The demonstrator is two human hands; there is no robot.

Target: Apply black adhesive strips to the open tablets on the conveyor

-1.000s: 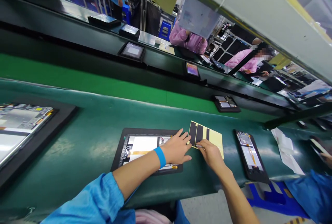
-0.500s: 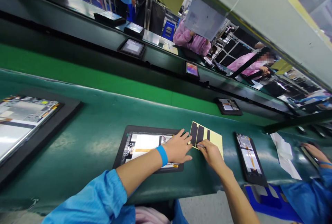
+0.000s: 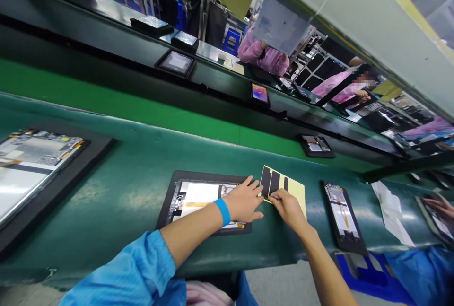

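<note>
My left hand (image 3: 244,200), with a blue band at the wrist, lies with fingers spread over the right part of an opened tablet (image 3: 200,197) on a black pad. Its fingertips reach the left edge of a yellow sheet (image 3: 296,194) that bears black strips (image 3: 274,183). At the sheet's lower edge, my right hand (image 3: 289,209) is pinched beside a black strip; what its fingertips hold is too small to make out.
Another opened tablet (image 3: 30,154) lies at the left, and a smaller opened device (image 3: 341,211) at the right. Beyond it are white paper (image 3: 392,211) and a co-worker's hand (image 3: 440,204). Devices sit on the conveyor (image 3: 220,131) and the raised shelf (image 3: 223,76).
My hands hold nearly the same places. Devices on the raised shelf have shifted slightly left, and one on the green conveyor slightly right. At the far right, the co-worker's device has tilted into view.
</note>
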